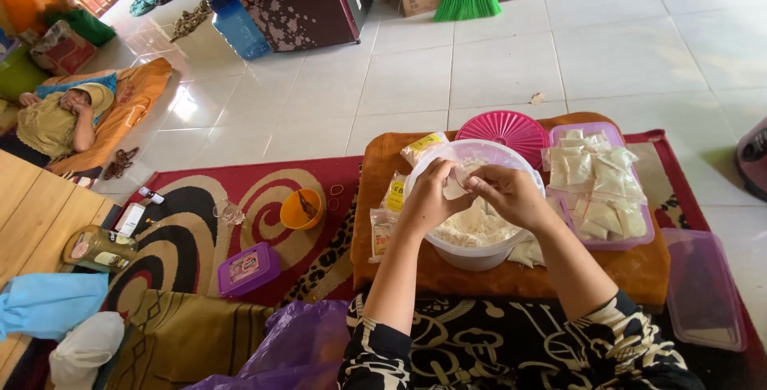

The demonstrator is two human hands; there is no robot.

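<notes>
Both hands meet over a large white bowl (477, 256) that stands on a low orange-brown surface (639, 272). The left hand (429, 198) and the right hand (506, 192) are closed together on a small pale piece of dough or wrapper (455, 187), fingers pinching it from both sides just above the bowl's far rim. Inside the bowl lies a heap of white, crumbly filling or flour (473, 228).

Just right of the bowl, touching or nearly touching it, is a purple tray (609, 242) piled with folded white parcels (595, 178). Behind the bowl, on the far side, a pink ribbed lid (505, 127) lies flat. Left of the bowl a few small yellow-printed packets (395, 195) rest on the surface. Well to the right, on the rug, a clear plastic lid (703, 290) lies apart from the rest.

Judging by the pinch and the stack of finished parcels, the step in hand looks like shaping or sealing one more piece. The next move would call for a firm, even press along the edge so it closes, then a short carry to the right to lay it on the tray without disturbing the pile.

Farther left on the patterned rug (264, 190) sit an orange cup (302, 209) and a purple box (248, 268); a person lies on the floor at the far left.
</notes>
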